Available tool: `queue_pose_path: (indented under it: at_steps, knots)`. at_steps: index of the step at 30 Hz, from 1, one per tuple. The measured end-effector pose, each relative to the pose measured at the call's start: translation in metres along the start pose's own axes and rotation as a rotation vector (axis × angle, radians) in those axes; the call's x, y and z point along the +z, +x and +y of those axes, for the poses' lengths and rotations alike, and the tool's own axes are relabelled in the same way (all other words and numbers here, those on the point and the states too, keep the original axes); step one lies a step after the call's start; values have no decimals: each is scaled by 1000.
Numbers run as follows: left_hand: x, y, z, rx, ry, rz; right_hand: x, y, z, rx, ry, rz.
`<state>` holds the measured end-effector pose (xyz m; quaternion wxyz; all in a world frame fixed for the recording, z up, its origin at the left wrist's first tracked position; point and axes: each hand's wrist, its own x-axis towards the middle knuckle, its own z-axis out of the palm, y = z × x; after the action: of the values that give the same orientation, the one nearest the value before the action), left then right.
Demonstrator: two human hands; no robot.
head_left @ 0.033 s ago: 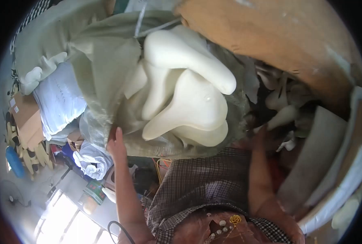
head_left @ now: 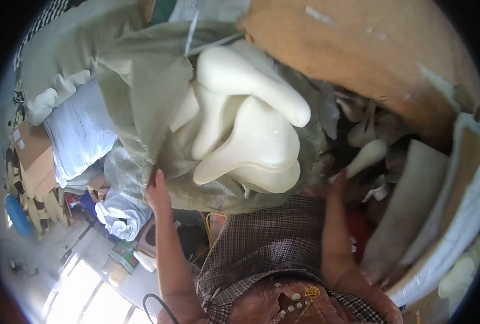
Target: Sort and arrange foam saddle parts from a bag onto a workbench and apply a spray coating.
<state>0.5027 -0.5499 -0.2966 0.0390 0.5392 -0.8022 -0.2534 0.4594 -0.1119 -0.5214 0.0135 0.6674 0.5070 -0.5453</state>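
White bicycle seats piled in open olive sack, centre of frame. Left hand, left of centre, at the sack's lower edge; finger closure cannot be told. Right hand, right of centre, near sack's right side; blurred, grip cannot be told. Cardboard at upper right.

No readable text or numbers

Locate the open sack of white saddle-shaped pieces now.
In the head view, the sack sits above centre, its lower left edge at the left hand and brown cardboard at its upper right.
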Motion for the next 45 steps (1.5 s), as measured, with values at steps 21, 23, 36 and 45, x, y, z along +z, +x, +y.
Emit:
queue_pose_path:
  at_steps: [21, 23, 36, 45]
  knots:
    - [107, -59, 25, -328, -607, -743, 160, -210, -136, -1237, -1178, -857]
    - [100, -58, 37, -286, -449, -709, 149, -219, -151, -1204, -1168, -732]
    - [-24, -66, 94, -186, -645, -637, -256, -298, -403, -1264, -828, -396]
    - [-85, -134, 319, 571, -402, -955, -463, -294, -452, -775, -454, -271]
